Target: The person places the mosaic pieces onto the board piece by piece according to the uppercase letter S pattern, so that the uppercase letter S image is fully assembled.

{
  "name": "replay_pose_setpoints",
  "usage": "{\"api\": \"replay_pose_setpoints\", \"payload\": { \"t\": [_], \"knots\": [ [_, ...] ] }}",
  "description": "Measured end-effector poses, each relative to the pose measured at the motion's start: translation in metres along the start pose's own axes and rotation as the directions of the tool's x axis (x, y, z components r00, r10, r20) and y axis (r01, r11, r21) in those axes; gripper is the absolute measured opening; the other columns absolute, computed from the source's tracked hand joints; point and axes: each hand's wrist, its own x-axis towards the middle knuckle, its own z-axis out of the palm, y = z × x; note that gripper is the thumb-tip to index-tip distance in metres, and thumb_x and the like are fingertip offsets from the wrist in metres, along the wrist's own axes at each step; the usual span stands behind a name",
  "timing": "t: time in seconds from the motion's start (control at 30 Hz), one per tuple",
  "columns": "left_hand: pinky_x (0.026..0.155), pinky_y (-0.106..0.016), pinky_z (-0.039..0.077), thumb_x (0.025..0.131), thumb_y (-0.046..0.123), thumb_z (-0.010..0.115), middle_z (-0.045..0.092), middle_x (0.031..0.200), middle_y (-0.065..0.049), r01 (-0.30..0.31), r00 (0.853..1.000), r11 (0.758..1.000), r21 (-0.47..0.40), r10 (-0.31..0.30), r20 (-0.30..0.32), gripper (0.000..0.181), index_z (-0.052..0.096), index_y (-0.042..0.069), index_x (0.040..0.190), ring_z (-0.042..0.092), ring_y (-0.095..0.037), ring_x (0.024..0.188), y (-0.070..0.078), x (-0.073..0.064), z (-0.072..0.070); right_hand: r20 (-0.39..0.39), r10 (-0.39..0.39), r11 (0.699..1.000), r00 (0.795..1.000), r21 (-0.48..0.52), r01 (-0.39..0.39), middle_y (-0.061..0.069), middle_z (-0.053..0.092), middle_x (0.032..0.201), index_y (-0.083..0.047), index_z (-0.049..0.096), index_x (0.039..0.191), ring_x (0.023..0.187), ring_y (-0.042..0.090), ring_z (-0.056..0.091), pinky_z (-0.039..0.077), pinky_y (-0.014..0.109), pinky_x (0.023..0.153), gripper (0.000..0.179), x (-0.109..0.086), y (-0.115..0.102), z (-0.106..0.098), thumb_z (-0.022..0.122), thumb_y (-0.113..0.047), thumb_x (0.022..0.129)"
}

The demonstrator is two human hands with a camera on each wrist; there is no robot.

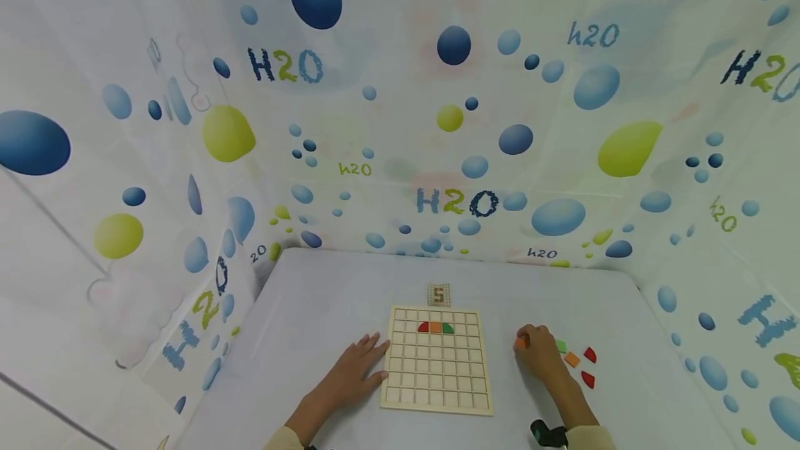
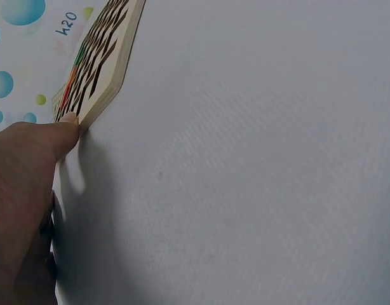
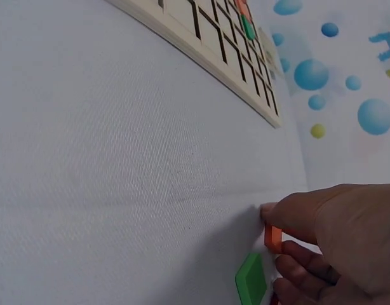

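Note:
A square wooden grid board [image 1: 437, 385] lies on the white table. One of its upper rows holds a red quarter-round tile [image 1: 423, 327], an orange square tile [image 1: 435, 327] and a green quarter-round tile [image 1: 448, 328], side by side. My left hand [image 1: 351, 372] rests at the board's left edge with its fingers extended, the thumb [image 2: 65, 130] touching the rim. To the right of the board, my right hand [image 1: 540, 353] pinches another orange tile [image 3: 272, 239] between thumb and fingers, close to the table. A loose green tile [image 3: 251, 279] lies just beside that hand.
Near the right hand lie a loose orange square tile [image 1: 571, 360] and two red quarter-round tiles, one farther back [image 1: 590, 354] and one nearer [image 1: 588, 380]. A small patterned piece [image 1: 439, 294] with a 5-like mark sits behind the board. Printed curtains [image 1: 387, 123] enclose the table.

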Motion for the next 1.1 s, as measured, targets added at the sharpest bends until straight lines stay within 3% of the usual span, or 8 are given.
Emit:
{"api": "replay_pose_setpoints", "payload": {
  "t": [0.3, 0.77, 0.9, 1.1],
  "knots": [
    [0.126, -0.064, 0.027, 0.106, 0.045, 0.061, 0.037, 0.170, -0.014, 0.006, 1.000, 1.000, -0.004, -0.006, 0.000, 0.063, 0.047, 0.016, 0.160, 0.031, -0.040, 0.158, 0.001, 0.000, -0.001, -0.071, -0.076, 0.997, 0.995, -0.011, 0.075, 0.021, 0.065, 0.108, 0.006, 0.070, 0.113, 0.098, 0.032, 0.063, 0.056, 0.054, 0.091, 0.023, -0.003, 0.002, 0.009, 0.078, -0.002, 0.093],
    [0.125, -0.065, 0.028, 0.106, 0.045, 0.060, 0.038, 0.169, -0.016, -0.002, 1.000, 1.000, -0.001, 0.002, -0.010, 0.063, 0.047, 0.016, 0.160, 0.032, -0.042, 0.157, 0.002, -0.001, -0.001, -0.080, -0.109, 0.992, 0.991, 0.054, 0.114, 0.014, 0.068, 0.107, 0.004, 0.073, 0.113, 0.100, 0.030, 0.067, 0.058, 0.053, 0.094, 0.022, -0.001, -0.003, 0.012, 0.078, -0.006, 0.094],
    [0.126, -0.064, 0.028, 0.106, 0.046, 0.060, 0.038, 0.169, -0.015, 0.000, 1.000, 1.000, 0.000, 0.000, -0.005, 0.063, 0.047, 0.016, 0.160, 0.032, -0.041, 0.157, 0.000, 0.000, 0.000, -0.087, -0.165, 0.983, 0.982, 0.068, 0.172, 0.014, 0.069, 0.103, 0.005, 0.073, 0.109, 0.097, 0.030, 0.067, 0.058, 0.053, 0.092, 0.020, 0.001, -0.011, 0.014, 0.078, -0.004, 0.092],
    [0.125, -0.065, 0.028, 0.106, 0.047, 0.059, 0.037, 0.169, -0.015, -0.005, 1.000, 1.000, 0.005, 0.005, 0.001, 0.064, 0.046, 0.017, 0.161, 0.031, -0.041, 0.158, -0.002, 0.001, 0.001, -0.087, -0.176, 0.979, 0.980, 0.084, 0.183, 0.011, 0.068, 0.101, 0.004, 0.074, 0.109, 0.097, 0.028, 0.067, 0.059, 0.051, 0.092, 0.019, 0.005, -0.029, 0.015, 0.077, -0.005, 0.093]
  ]
}}
